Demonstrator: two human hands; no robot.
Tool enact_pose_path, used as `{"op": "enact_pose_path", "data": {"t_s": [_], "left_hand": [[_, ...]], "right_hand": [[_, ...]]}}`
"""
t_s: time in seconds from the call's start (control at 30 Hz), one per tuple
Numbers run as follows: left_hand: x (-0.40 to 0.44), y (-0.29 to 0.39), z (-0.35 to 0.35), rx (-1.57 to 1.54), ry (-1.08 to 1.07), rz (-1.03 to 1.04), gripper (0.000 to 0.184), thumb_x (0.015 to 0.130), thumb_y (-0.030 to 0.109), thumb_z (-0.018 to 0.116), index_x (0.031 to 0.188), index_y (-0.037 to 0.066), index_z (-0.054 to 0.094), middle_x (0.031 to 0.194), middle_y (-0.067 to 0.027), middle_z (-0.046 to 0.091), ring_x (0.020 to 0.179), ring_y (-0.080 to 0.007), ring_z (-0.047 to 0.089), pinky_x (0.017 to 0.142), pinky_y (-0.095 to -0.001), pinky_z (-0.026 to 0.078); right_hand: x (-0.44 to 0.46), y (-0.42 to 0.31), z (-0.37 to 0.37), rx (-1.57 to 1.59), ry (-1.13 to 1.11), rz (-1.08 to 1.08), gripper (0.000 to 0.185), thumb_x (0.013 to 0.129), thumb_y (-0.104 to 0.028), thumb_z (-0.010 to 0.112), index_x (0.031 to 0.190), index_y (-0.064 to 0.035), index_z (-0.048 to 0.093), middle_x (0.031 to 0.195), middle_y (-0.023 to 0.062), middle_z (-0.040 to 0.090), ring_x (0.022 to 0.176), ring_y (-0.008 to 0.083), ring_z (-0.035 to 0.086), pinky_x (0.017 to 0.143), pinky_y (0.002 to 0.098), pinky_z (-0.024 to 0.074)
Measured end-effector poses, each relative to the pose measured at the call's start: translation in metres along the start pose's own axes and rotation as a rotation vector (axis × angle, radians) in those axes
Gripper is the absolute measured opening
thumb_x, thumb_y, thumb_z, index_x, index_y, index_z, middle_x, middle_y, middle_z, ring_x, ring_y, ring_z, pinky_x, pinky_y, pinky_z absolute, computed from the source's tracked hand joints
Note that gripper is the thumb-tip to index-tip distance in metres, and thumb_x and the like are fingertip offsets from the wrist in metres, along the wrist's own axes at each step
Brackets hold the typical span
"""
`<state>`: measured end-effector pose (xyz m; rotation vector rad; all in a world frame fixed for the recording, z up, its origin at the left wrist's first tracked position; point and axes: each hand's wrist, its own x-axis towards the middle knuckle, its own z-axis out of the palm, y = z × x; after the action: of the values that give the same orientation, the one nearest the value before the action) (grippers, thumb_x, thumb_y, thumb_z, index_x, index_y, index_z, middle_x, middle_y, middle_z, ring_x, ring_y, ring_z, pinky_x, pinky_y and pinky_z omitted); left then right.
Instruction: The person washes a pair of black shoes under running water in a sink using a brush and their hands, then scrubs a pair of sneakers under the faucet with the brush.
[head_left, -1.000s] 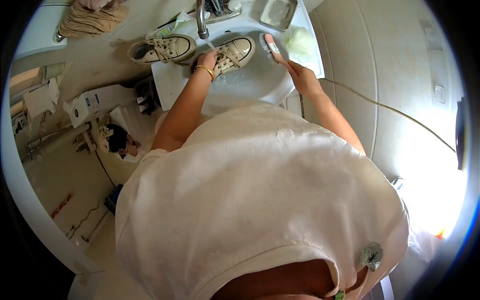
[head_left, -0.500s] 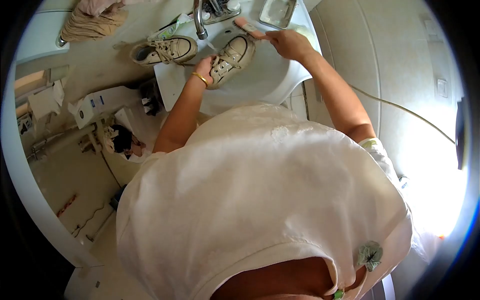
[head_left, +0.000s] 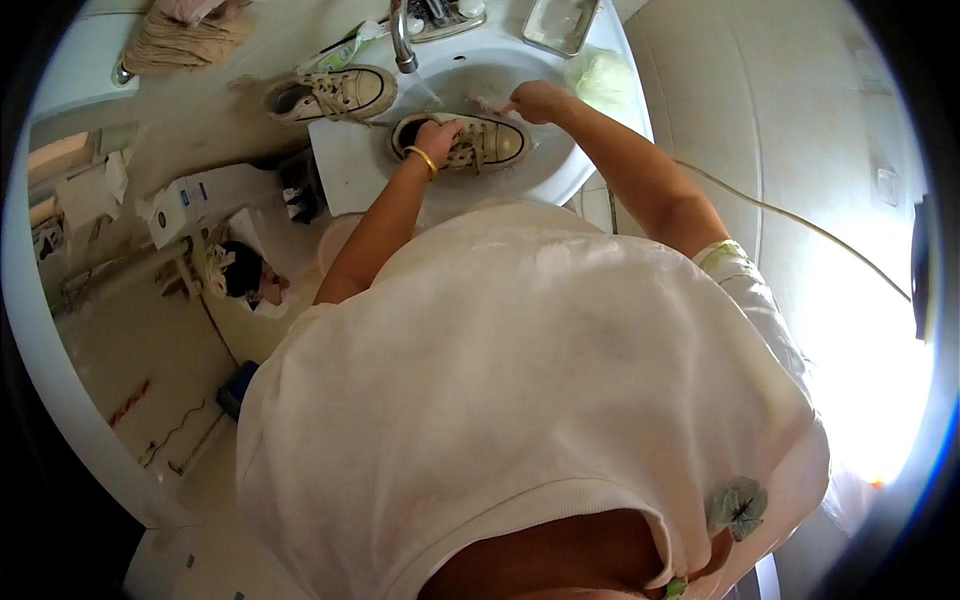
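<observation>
A cream lace-up sneaker [head_left: 492, 143] lies in the white sink [head_left: 350, 170], its toe pointing right. My left hand [head_left: 437, 140] grips it near the ankle opening and tongue, fingers closed on the upper. Just above the toe, my right hand [head_left: 541, 102] is closed round the handle of a pinkish scrub brush [head_left: 490, 101]. The brush head is blurred and sits low in the basin, apart from the shoe. A second matching sneaker [head_left: 335, 95] rests on the sink's left rim. Water runs from the faucet [head_left: 403, 45] into the basin.
A soap dish [head_left: 558, 24] stands at the sink's back right, with a pale yellow-green bundle [head_left: 603, 80] below it. A green-and-white tube [head_left: 345, 50] lies behind the second sneaker. Folded tan cloth [head_left: 185, 40] hangs at upper left. A hose [head_left: 790, 208] runs along the right wall.
The held sneaker has turned from toe-up to toe-right and sits lower in the basin. My left hand has shifted to its opening. My right hand and the brush have moved down and left.
</observation>
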<state>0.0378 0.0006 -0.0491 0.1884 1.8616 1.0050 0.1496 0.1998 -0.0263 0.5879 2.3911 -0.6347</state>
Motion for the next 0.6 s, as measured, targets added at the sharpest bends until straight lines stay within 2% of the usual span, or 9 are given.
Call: {"op": "enact_pose_path", "data": {"t_s": [0.03,0.07,0.17,0.27,0.37,0.47,0.57,0.6], "left_hand": [[-0.012,0.006,0.003,-0.097,0.034,-0.002,0.041,0.078,0.033,0.063,0.083,-0.007,0.063,0.082,-0.0112,0.063,0.07,-0.0179,0.057,0.061,-0.0314,0.044],[-0.021,0.017,0.002,0.151,0.048,0.006,0.04,0.078,0.033,0.064,0.084,-0.007,0.063,0.08,-0.0116,0.063,0.069,-0.0174,0.057,0.061,-0.0313,0.044],[-0.005,-0.003,0.004,0.179,0.084,-0.002,0.038,0.077,0.032,0.065,0.082,-0.006,0.062,0.075,-0.0103,0.061,0.067,-0.0171,0.057,0.061,-0.0319,0.044],[-0.003,-0.009,0.0,0.197,0.027,0.086,0.035,0.077,0.032,0.066,0.077,-0.003,0.062,0.071,-0.0066,0.06,0.063,-0.0161,0.054,0.059,-0.0324,0.044],[-0.007,-0.014,-0.005,0.099,-0.072,0.044,0.035,0.077,0.032,0.068,0.079,-0.002,0.063,0.072,-0.0045,0.06,0.064,-0.0156,0.053,0.061,-0.0313,0.044],[-0.005,-0.021,-0.011,0.157,-0.104,-0.041,0.036,0.076,0.031,0.069,0.089,-0.002,0.064,0.078,-0.0042,0.062,0.07,-0.0156,0.054,0.065,-0.0303,0.044],[-0.027,-0.01,-0.016,0.134,-0.165,0.164,0.041,0.074,0.03,0.071,0.096,-0.003,0.063,0.087,-0.0053,0.063,0.077,-0.0158,0.055,0.07,-0.0291,0.044],[-0.027,-0.015,-0.017,0.118,-0.161,0.155,0.041,0.074,0.029,0.071,0.097,-0.004,0.063,0.09,-0.0062,0.063,0.08,-0.0168,0.056,0.072,-0.0295,0.045]], "right_hand": [[-0.01,-0.002,0.002,0.118,0.064,0.07,0.03,0.089,-0.036,0.046,0.106,-0.0179,0.063,0.096,0.01,0.064,0.09,0.0307,0.059,0.077,0.0397,0.0463],[-0.015,0.001,0.007,0.137,0.135,0.043,0.034,0.09,-0.042,0.043,0.108,-0.0194,0.062,0.097,0.0092,0.064,0.091,0.0306,0.059,0.077,0.0392,0.0464],[-0.019,0.001,0.022,0.147,0.181,0.069,0.033,0.091,-0.041,0.043,0.108,-0.0206,0.062,0.098,0.0087,0.064,0.09,0.031,0.059,0.077,0.0386,0.0466],[-0.056,-0.018,-0.027,0.189,0.004,0.021,0.028,0.088,-0.031,0.047,0.111,-0.0213,0.061,0.103,0.0085,0.063,0.096,0.0283,0.058,0.081,0.0387,0.0463],[-0.076,-0.042,-0.039,0.2,0.023,-0.166,0.029,0.089,-0.032,0.045,0.111,-0.0219,0.061,0.1,0.0101,0.063,0.095,0.0292,0.059,0.082,0.0391,0.046],[-0.068,-0.079,-0.032,0.272,0.102,-0.212,0.03,0.09,-0.035,0.044,0.11,-0.0222,0.061,0.1,0.0097,0.063,0.094,0.0294,0.059,0.081,0.0398,0.046],[-0.082,-0.063,-0.034,0.226,0.123,-0.23,0.031,0.091,-0.036,0.042,0.11,-0.022,0.061,0.098,0.01,0.064,0.093,0.0302,0.058,0.081,0.0391,0.0459],[-0.081,-0.038,-0.027,0.18,0.083,-0.175,0.03,0.091,-0.034,0.041,0.111,-0.0222,0.06,0.099,0.01,0.063,0.093,0.0303,0.058,0.081,0.039,0.0457]]}}
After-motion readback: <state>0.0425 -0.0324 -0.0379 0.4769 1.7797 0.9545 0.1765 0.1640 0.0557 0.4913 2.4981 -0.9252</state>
